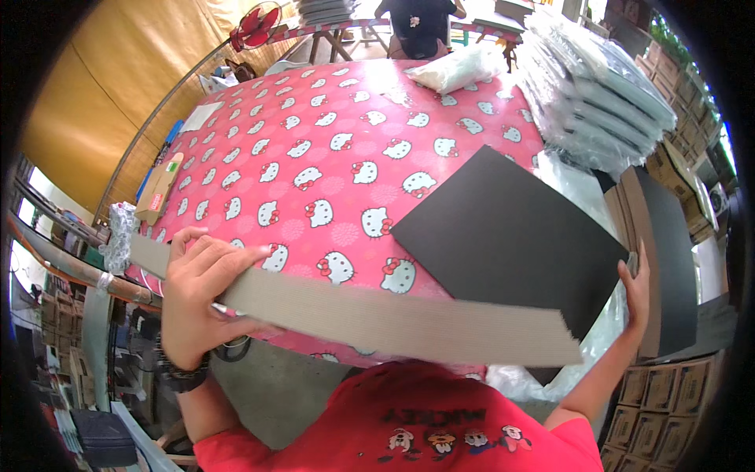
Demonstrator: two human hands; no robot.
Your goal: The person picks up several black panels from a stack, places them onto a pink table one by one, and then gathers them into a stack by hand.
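My left hand (pixel 206 287) is wrapped around a long grey-beige stack of thin boards (pixel 409 315), seen edge-on, with fingers over the top and thumb below. The stack reaches across the table's near side, its right end uneven. To its right, a flat black board (pixel 511 228) lies at an angle on the pink table, its near edge partly behind the stack. My right hand (pixel 638 291) pinches the black board's right corner between thumb and fingers. A dark watch sits on my left wrist.
The pink table (pixel 299 228) has a patterned cover. Plastic-wrapped flat packs (pixel 598 94) are piled at the far right, beside a clear plastic bag (pixel 456 67). Dark boards (pixel 664 259) stand right of my hand. A small cardboard box (pixel 160 189) lies left. Another person (pixel 419 27) sits beyond.
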